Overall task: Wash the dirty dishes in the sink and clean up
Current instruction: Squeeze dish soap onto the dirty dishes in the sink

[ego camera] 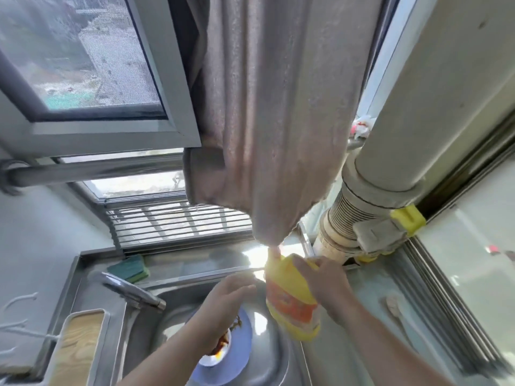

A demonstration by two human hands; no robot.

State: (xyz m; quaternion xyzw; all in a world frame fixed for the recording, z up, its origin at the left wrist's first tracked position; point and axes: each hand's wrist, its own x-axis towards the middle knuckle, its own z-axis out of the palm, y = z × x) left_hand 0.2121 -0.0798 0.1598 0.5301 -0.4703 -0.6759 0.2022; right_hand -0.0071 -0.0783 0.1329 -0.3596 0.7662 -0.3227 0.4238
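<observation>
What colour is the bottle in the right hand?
Yellow plastic bottle with an orange label, gripped by the right hand; seen in the head view.

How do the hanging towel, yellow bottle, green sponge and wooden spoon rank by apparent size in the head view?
1. Hanging towel, though nearest the camera.
2. Yellow bottle.
3. Green sponge and wooden spoon look alike; unranked.

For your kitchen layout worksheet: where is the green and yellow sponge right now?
In the head view, the sponge lies on the ledge behind the sink, left of centre, just behind the faucet.
</observation>
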